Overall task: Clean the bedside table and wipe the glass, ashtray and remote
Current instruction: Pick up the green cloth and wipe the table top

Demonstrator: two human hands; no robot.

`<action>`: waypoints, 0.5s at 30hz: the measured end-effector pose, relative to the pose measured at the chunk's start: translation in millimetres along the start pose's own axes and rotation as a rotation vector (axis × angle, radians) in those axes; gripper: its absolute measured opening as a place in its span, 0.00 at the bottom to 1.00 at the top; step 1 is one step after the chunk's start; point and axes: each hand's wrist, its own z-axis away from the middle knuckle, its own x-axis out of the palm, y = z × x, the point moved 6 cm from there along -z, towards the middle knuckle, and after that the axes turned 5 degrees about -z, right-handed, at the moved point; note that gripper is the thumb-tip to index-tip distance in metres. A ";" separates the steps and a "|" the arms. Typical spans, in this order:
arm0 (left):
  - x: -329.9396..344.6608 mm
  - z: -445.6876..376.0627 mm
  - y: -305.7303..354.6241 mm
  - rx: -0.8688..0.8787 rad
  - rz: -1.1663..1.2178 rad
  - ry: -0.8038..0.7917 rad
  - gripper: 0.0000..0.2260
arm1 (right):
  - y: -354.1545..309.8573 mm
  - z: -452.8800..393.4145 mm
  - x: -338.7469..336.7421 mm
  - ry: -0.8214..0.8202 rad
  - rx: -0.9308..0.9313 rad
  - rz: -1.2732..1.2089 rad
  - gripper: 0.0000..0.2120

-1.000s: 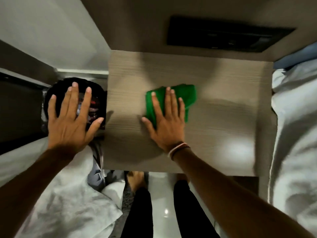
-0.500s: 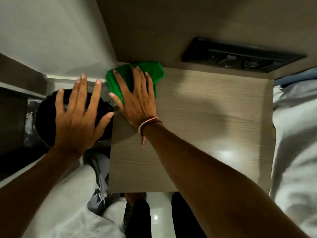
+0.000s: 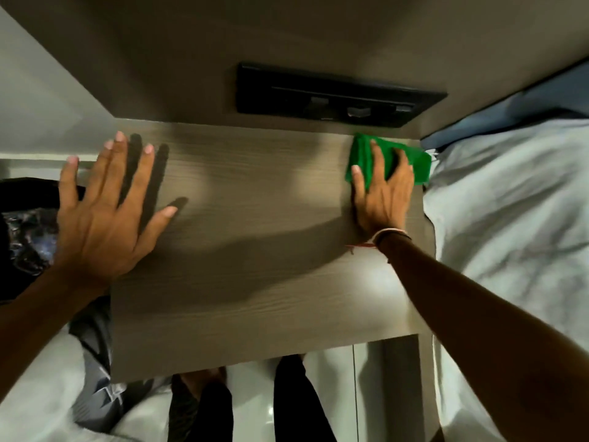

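The bedside table (image 3: 248, 282) is a pale wood-grain top seen from above. A folded green cloth (image 3: 366, 154) lies at its far right corner, and my right hand (image 3: 382, 196) presses flat on it with the fingers over the cloth. My left hand (image 3: 102, 212) hovers with fingers spread over the table's left edge and holds nothing. No glass, ashtray or remote shows in this view.
A black switch panel (image 3: 334, 97) sits in the wall behind the table. White bedding (image 3: 516, 224) lies to the right. A black bin (image 3: 25, 231) with a dark liner stands left of the table, with white cloth (image 3: 41, 393) below it. My legs and feet (image 3: 248, 406) show under the front edge.
My right hand has swept the green cloth from the far left corner along the back edge to the far right corner. My left hand has shifted right, from over the bin to the table's left edge.
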 end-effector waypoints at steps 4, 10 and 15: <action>-2.6 -1.9 14.1 -0.002 0.009 0.027 0.34 | 55.4 17.3 -12.3 0.021 0.148 0.006 0.29; -3.0 22.6 13.2 -0.016 -0.037 0.065 0.32 | 9.9 74.5 5.0 0.139 0.242 -0.010 0.32; 2.2 48.0 -19.8 -0.070 -0.055 0.000 0.33 | -84.7 117.0 29.5 0.086 0.038 -0.099 0.33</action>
